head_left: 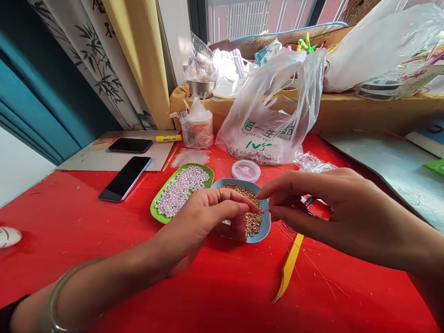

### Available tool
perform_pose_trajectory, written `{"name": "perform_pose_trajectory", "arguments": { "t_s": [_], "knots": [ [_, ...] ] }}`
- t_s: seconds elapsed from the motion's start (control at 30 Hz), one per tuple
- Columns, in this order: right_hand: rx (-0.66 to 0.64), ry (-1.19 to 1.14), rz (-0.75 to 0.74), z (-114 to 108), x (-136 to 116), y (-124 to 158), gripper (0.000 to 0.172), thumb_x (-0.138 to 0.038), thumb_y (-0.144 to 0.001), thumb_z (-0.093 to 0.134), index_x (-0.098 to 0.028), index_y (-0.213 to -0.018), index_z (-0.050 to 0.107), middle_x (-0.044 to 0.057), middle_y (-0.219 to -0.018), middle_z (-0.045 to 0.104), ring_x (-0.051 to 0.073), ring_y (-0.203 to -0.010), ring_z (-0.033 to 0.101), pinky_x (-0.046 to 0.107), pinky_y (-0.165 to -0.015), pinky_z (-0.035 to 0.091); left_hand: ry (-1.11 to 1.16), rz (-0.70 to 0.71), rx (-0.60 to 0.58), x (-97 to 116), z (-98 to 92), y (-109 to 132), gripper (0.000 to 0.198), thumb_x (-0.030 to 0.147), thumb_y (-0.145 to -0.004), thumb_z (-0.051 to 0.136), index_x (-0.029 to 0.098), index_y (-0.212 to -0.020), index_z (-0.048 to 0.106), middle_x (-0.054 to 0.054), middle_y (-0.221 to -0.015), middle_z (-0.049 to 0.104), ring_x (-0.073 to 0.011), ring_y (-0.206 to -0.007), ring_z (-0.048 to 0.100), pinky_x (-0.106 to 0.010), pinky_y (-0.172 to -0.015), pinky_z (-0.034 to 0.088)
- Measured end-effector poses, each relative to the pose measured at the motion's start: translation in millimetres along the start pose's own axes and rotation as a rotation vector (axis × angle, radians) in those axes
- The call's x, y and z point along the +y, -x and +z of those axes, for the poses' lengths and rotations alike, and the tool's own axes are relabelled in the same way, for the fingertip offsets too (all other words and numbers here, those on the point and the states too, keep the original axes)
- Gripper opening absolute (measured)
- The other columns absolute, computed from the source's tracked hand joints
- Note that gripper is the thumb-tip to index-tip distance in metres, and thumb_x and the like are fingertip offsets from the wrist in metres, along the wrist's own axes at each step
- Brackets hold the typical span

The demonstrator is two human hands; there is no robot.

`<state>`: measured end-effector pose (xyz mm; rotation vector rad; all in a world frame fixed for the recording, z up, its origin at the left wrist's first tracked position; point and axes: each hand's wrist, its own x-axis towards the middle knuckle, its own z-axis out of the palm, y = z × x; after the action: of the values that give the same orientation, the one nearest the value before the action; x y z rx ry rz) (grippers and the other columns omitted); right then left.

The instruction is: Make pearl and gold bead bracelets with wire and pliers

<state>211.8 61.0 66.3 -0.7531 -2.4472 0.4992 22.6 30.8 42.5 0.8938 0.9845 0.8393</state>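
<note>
My left hand hovers over a blue dish filled with small gold beads, thumb and forefinger pinched on a tiny bead. My right hand meets it from the right, fingers pinched on something thin I cannot make out, tip to tip with the left. A green tray of pearl beads sits just left of the blue dish. A small spool of clear thread lies behind the dishes. Yellow tweezers rest on the red table below my right hand.
Two dark phones lie at the left. A printed plastic bag, a small bagged cup and a yellow marker stand behind. A cluttered shelf runs along the window. A grey board lies at right.
</note>
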Motion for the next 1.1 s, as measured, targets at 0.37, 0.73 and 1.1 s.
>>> {"name": "perform_pose_trajectory", "arguments": {
  "t_s": [0.37, 0.73, 1.1],
  "knots": [
    [0.015, 0.260, -0.101, -1.7, -1.9, 1.6, 0.015, -0.010, -0.080, 0.052, -0.017, -0.079, 0.066, -0.002, -0.063, 0.066, 0.009, -0.053, 0.055, 0.021, -0.050, 0.037, -0.086, -0.039, 0.010, -6.4, -2.7, -2.0, 0.009, 0.027, -0.065, 0.072, 0.019, -0.066, 0.069, 0.003, -0.056, 0.059, -0.0061, -0.048, 0.048, -0.019, -0.050, 0.040],
    [0.038, 0.287, -0.156, -5.4, -3.4, 2.6, 0.014, -0.010, -0.080, 0.052, -0.015, -0.078, 0.065, -0.001, -0.060, 0.065, 0.009, -0.052, 0.053, 0.023, -0.050, 0.035, -0.056, -0.006, -0.025, -5.4, -1.9, -2.2, 0.017, 0.026, -0.075, 0.061, 0.016, -0.063, 0.067, 0.003, -0.049, 0.052, -0.0075, -0.048, 0.046, -0.020, -0.051, 0.038],
    [0.024, 0.274, -0.123, -5.3, -4.3, 3.2, 0.014, -0.009, -0.079, 0.052, -0.014, -0.075, 0.065, -0.002, -0.060, 0.063, 0.008, -0.049, 0.048, 0.022, -0.049, 0.033, -0.055, -0.057, -0.058, -7.5, -6.2, -2.7, 0.012, 0.020, -0.070, 0.064, 0.017, -0.059, 0.067, 0.003, -0.051, 0.058, -0.0071, -0.049, 0.049, -0.020, -0.054, 0.041]
  ]
}}
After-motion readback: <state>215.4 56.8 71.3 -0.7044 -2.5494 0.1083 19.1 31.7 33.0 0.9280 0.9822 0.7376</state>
